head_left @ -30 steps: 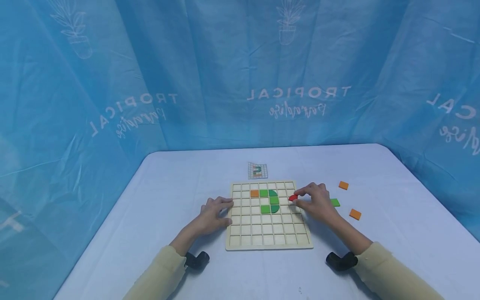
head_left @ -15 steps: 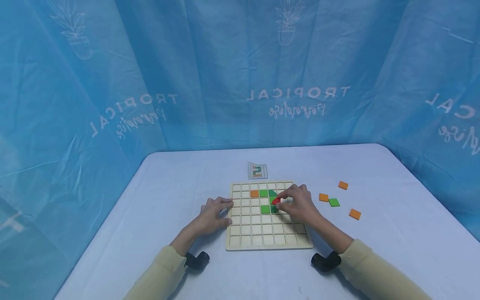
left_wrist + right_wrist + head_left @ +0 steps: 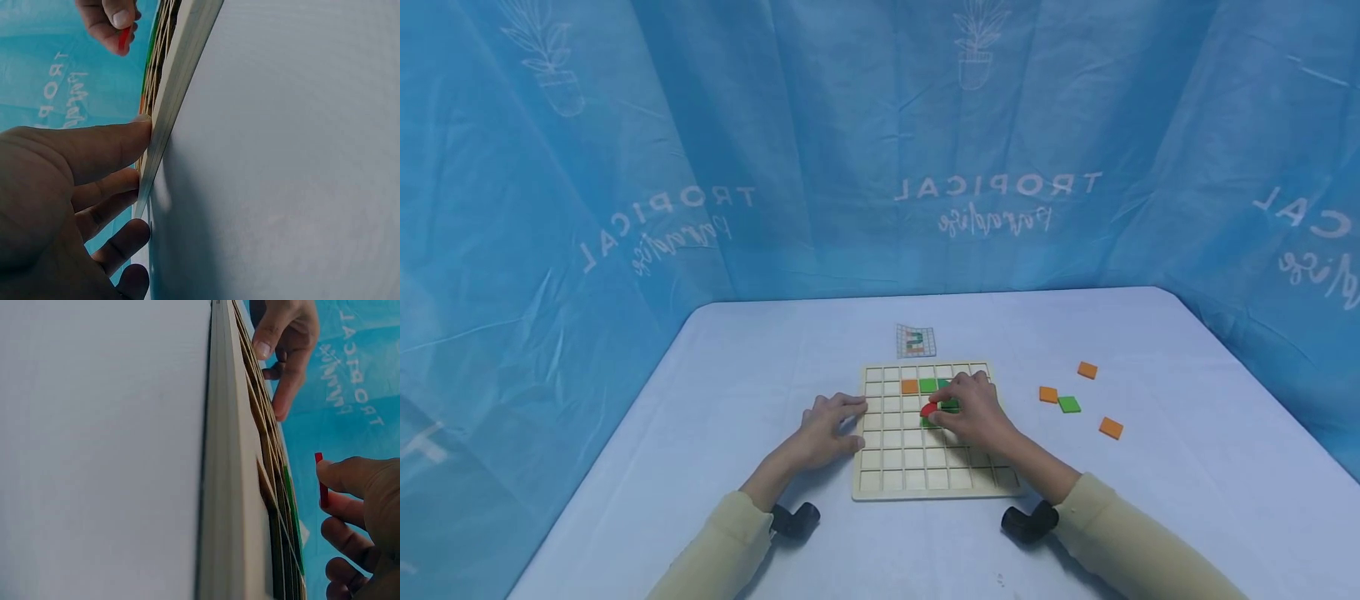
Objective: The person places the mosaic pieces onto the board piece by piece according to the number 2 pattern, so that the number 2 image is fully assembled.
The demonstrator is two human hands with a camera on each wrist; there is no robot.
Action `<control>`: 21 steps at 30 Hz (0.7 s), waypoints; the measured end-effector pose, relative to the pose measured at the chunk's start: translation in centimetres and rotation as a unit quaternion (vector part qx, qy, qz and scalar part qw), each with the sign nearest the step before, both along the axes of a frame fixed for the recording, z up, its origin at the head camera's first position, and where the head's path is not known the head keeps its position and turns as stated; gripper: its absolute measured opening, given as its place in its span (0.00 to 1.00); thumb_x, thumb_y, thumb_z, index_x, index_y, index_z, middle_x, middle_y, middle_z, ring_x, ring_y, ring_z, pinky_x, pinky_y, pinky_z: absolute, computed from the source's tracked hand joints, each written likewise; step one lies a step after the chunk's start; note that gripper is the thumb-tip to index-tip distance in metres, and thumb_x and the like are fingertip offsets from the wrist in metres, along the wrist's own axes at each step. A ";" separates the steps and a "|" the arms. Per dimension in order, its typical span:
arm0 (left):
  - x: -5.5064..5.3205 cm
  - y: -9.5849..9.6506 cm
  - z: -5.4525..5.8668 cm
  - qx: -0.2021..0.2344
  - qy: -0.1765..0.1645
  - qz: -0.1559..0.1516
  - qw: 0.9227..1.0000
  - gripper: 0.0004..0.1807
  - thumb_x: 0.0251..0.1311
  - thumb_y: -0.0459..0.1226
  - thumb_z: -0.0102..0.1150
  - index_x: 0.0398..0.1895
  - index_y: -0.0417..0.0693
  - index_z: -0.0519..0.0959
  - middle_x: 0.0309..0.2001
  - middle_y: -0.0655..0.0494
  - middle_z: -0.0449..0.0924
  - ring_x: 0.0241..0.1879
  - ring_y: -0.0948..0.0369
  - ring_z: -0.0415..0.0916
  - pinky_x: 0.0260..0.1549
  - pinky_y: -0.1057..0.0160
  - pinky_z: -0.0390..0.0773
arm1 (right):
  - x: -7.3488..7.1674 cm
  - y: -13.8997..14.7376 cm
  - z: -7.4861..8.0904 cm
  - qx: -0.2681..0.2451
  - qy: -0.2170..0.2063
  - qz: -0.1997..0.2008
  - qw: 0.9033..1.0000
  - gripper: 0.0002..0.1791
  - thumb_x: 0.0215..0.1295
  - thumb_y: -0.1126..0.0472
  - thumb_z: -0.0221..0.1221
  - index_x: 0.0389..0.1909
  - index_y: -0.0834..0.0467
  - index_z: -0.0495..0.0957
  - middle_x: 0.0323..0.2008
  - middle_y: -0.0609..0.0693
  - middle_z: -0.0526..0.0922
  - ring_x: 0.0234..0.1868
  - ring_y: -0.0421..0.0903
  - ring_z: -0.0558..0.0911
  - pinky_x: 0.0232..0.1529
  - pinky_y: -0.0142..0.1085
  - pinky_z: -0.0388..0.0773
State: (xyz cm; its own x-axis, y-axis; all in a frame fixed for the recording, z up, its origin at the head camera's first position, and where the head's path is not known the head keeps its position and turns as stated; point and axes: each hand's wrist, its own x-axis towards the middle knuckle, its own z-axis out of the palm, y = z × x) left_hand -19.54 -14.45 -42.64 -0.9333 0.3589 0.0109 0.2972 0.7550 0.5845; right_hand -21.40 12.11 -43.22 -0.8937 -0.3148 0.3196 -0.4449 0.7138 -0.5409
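A pale wooden grid board (image 3: 891, 482) lies on the white table. My right hand (image 3: 976, 412) pinches a thin red tile (image 3: 928, 409) with a curved edge between thumb and forefinger. In the right wrist view the red tile (image 3: 322, 480) is held above the board's surface. My left hand (image 3: 826, 431) touches the board's left edge with thumb and fingertips, fingers fairly straight. An orange square tile (image 3: 909, 387) and a light green square tile (image 3: 928, 386) sit side by side in one row. Other green tiles on the board are partly hidden by my right hand.
Right of the board lie a green tile (image 3: 1069, 404) and orange tiles: one beside it (image 3: 1048, 394), one farther back (image 3: 1087, 370), one nearer (image 3: 1111, 428). A small card with a grid pattern (image 3: 916, 342) lies behind the board. Blue curtains surround the table.
My right hand has carried the red tile leftward from the board's right edge to over the green tiles. An orange tile at the right came into view. My left hand has stayed put.
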 end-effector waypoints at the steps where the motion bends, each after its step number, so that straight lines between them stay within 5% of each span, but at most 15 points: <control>1: 0.0 0.0 0.0 0.000 0.001 -0.001 1.000 0.30 0.56 0.38 0.67 0.63 0.42 0.73 0.64 0.55 0.68 0.50 0.58 0.60 0.44 0.55 0.58 | 0.0 -0.1 0.0 0.003 0.000 -0.001 1.000 0.11 0.50 0.58 0.72 0.36 0.54 0.87 0.33 0.46 0.76 0.39 0.48 0.66 0.41 0.46 0.62; 21: 0.1 0.1 0.2 0.005 -0.001 0.001 1.000 0.30 0.56 0.37 0.67 0.63 0.41 0.73 0.64 0.55 0.68 0.52 0.57 0.60 0.44 0.54 0.57 | -0.8 -2.0 -0.4 0.064 -0.003 0.029 0.998 0.11 0.51 0.54 0.72 0.36 0.50 0.87 0.33 0.42 0.74 0.38 0.46 0.64 0.41 0.45 0.60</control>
State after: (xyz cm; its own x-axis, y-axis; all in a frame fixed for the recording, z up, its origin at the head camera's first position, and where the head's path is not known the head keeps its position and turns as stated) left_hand -19.40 -14.36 -42.43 -0.9340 0.3571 0.0128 0.2946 0.7491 0.5933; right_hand -22.18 10.10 -43.64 -0.8748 -0.4032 0.2688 -0.4841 0.7508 -0.4493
